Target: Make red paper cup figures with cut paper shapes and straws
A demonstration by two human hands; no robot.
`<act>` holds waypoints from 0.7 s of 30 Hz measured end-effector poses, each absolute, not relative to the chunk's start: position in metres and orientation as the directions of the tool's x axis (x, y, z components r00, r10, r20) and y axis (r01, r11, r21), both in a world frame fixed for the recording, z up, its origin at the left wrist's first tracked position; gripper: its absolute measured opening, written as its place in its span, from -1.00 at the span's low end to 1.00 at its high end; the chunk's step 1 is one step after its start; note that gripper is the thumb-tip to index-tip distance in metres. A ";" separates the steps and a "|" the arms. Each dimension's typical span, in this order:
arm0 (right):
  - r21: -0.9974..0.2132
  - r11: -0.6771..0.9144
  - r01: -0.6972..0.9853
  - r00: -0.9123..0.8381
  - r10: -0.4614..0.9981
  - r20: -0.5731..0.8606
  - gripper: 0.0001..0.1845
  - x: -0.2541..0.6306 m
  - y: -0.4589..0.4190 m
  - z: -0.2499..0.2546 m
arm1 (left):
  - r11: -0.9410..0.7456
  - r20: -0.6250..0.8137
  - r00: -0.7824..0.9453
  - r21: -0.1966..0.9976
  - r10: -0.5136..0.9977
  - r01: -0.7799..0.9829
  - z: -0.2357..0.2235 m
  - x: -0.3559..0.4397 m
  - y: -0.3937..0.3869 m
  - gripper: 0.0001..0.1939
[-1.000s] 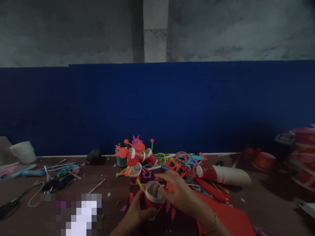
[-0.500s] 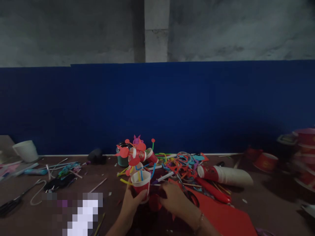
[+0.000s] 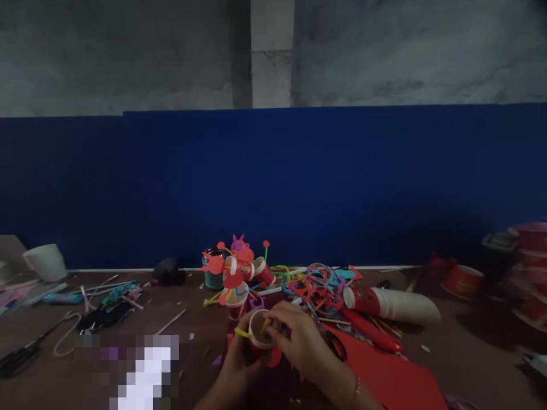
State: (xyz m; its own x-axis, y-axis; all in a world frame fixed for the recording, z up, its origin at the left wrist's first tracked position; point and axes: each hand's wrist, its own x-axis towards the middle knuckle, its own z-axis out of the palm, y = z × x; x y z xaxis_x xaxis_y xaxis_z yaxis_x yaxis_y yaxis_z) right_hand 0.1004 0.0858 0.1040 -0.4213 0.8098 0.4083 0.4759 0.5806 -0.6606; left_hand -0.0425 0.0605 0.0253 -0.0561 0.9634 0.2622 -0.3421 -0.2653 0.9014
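From where I stand in the room, I take the paper cup as the centre of a clock, with twelve toward the blue panel. The left hand, coming from seven o'clock, grasps this cup around its outer wall, above the worktop. A yellow straw sticks out beside its rim at nine o'clock. The right hand is at three o'clock, its bent fingers at the mouth, near a yellow piece inside; the fingertips are partly hidden, so I cannot tell if they pinch it, nor whether both yellow parts are one straw.

For this fine work, I think the left hand should support the wall firmly but without squeezing, because thin paper probably bends easily. The right hand had better move slowly, along the length of the yellow piece, so that nothing tears. The scissors lie at three o'clock, just beyond the right hand, so the forearm should mind their handles. At eleven o'clock another cup stands near; a wide movement could knock it.
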 end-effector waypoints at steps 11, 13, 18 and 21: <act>-0.751 0.491 0.441 -0.367 0.862 0.348 -0.85 0.102 0.091 0.103 | -0.143 0.127 -0.071 0.926 0.989 -0.350 0.020 -0.051 0.065 -0.26; -0.743 0.491 0.454 -0.375 0.862 0.341 -0.85 0.102 0.090 0.102 | -0.130 0.110 -0.073 0.921 0.991 -0.368 0.019 -0.050 0.064 -0.24; -0.698 0.536 0.475 -0.386 0.840 0.382 -0.79 0.103 0.089 0.103 | -0.106 0.100 -0.037 0.901 0.994 -0.421 0.022 -0.046 0.062 -0.20; -0.655 0.602 0.456 -0.322 0.798 0.510 -0.76 0.105 0.089 0.106 | -0.136 0.111 -0.082 0.892 0.990 -0.431 0.018 -0.048 0.065 -0.19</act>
